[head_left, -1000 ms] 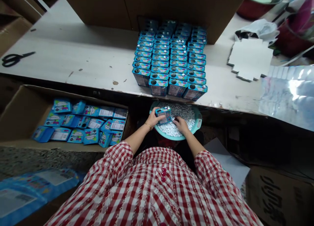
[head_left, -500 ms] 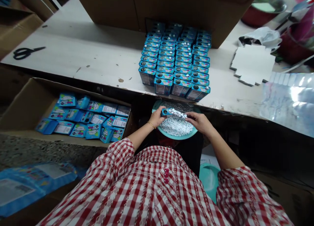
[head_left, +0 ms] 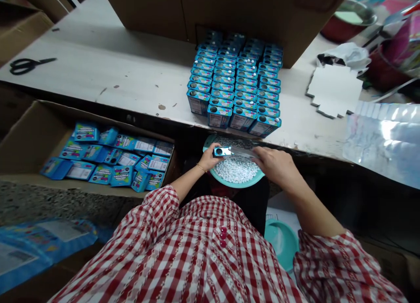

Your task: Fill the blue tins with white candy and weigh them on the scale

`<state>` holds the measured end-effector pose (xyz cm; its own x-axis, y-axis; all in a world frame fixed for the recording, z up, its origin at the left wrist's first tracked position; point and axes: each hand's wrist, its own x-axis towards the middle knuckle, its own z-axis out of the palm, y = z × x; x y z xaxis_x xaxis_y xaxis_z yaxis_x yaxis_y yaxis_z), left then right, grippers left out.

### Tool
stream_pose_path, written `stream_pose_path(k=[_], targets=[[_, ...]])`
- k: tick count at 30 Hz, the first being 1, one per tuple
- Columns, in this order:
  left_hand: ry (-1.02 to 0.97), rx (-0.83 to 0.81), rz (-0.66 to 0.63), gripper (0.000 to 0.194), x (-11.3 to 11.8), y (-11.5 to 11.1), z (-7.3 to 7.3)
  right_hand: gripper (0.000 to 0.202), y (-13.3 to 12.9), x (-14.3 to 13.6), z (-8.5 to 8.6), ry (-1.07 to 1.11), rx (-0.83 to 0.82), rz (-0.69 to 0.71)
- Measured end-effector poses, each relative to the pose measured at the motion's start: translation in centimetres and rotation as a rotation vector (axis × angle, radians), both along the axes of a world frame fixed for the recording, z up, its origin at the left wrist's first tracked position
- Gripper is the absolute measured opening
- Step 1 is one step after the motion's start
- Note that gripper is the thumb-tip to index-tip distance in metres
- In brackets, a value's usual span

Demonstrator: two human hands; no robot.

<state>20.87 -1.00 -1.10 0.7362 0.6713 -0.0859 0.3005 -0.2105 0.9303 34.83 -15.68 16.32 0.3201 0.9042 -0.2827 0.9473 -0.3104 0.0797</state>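
Held upright in my left hand (head_left: 210, 158) is a small blue candy box (head_left: 218, 152), with its round hole facing up and a few white bits on its top. My right hand (head_left: 274, 165) is closed round the end of a clear scoop (head_left: 243, 152), blurred and see-through, which points at the box. Under both hands is a turquoise bowl (head_left: 236, 185) of small white candies (head_left: 236, 170). On the table just beyond stand rows of blue candy boxes (head_left: 231, 86) with their holes up, several with white candies on top.
To the left a cardboard carton (head_left: 19, 141) holds many blue boxes. Scissors (head_left: 31, 65) lie on the white table (head_left: 131, 75). A large carton (head_left: 229, 14) stands behind the rows. At right are a white cutout card (head_left: 334, 90) and plastic sheet (head_left: 383, 136). A second turquoise bowl (head_left: 288, 246) sits low down.
The scoop was heaped with white candies and now looks nearly bare. My right hand has turned and risen slightly to the right. My left hand keeps the box in about the same place.
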Motion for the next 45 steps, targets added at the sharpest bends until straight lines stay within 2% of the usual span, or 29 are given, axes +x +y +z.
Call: stream_pose_path(k=[6, 10, 14, 18, 20, 26, 30, 33, 37, 41, 45], targets=[[-0.279, -0.263, -0.011, 0.049, -0.1, 0.4, -1.6, 0.029, -4.6, 3.4, -3.0, 0.139, 0.309, -0.113], [-0.294, -0.306, -0.039, 0.047, 1.2, -1.0, -1.8, 0.028, -4.9, 3.0, -3.8, 0.145, 0.314, -0.107], [-0.267, -0.226, -0.005, 0.045, 1.2, -1.0, 0.0, 0.028, -4.5, 2.7, -3.7, 0.155, 0.345, -0.089], [-0.256, -0.142, -0.003, 0.045, -0.3, 0.8, 2.7, 0.03, -4.1, 2.7, -4.5, 0.186, 0.487, -0.079], [-0.221, -0.125, -0.016, 0.045, -0.9, 1.7, 3.5, 0.03, -3.6, 2.2, -4.8, 0.176, 0.526, -0.055], [-0.185, -0.122, 0.015, 0.044, -1.1, 2.1, 4.4, 0.031, -2.4, 0.6, -3.4, 0.0, 0.49, -0.048], [-0.197, -0.108, 0.099, 0.046, -1.9, 2.6, 5.7, 0.031, -2.6, 0.8, -2.9, 0.186, 0.577, -0.011], [-0.24, -0.047, 0.173, 0.049, -2.9, 4.8, 7.3, 0.032, -2.7, 1.1, -3.3, 0.316, 0.689, -0.013], [-0.268, -0.017, 0.24, 0.054, -3.4, 9.7, 8.6, 0.032, -3.2, 1.4, -4.6, 0.376, 0.825, -0.107], [-0.243, 0.053, 0.185, 0.057, -1.9, 14.3, 7.9, 0.032, -4.6, 1.4, -6.9, 0.452, 0.822, -0.197], [-0.201, 0.229, 0.242, 0.06, -0.1, 17.0, 6.4, 0.033, -6.2, 0.8, -9.1, 0.523, 0.76, -0.275]])
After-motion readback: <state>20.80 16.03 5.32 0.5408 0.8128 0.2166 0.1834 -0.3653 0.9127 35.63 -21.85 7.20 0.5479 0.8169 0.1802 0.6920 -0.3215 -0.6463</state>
